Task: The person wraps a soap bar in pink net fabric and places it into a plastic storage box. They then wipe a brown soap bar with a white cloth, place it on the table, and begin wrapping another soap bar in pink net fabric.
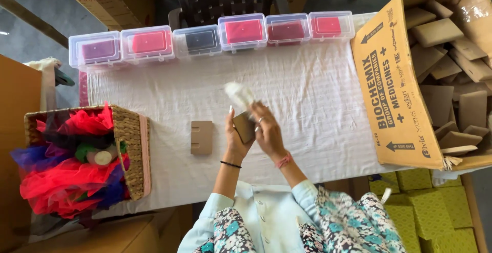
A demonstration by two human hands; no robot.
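Both hands close on one small brown box: left hand cups it steady, right hand wraps over, blurred white cloth just above

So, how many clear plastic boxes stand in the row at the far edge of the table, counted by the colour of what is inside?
Purple: 1
Pink-red: 3
Dark navy: 1
Dark red: 1
Total: 6 clear plastic boxes
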